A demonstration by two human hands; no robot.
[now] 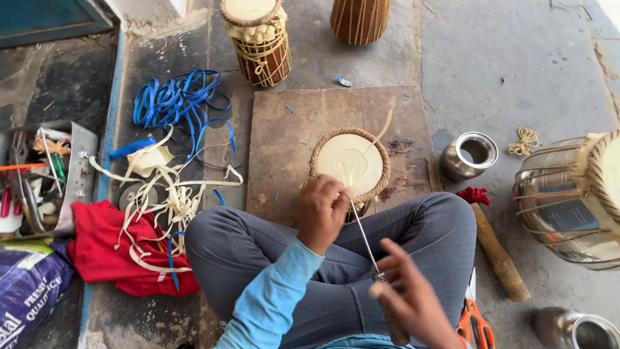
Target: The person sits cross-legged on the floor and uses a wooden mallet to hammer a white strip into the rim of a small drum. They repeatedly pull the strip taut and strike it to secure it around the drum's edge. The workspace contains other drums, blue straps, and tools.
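A small drum [352, 163] with a pale skin head and a braided rim stands between my crossed legs on a wooden board [284, 139]. My left hand [323, 210] rests on the drum's near rim, fingers curled over the braid. A thin metal rod tool [363, 240] runs from the rim back to my right hand [410, 300], which grips its handle end. A pale leather strip [385, 126] sticks up from the drum's far rim.
Blue straps [177, 100] and pale leather strips [171, 194] lie left, by a red cloth [106, 249] and a tool tray [45, 178]. Two drums [258, 42] stand ahead. A metal pot [470, 154], a wooden mallet [497, 255], a large drum [571, 197] and orange scissors [476, 323] lie right.
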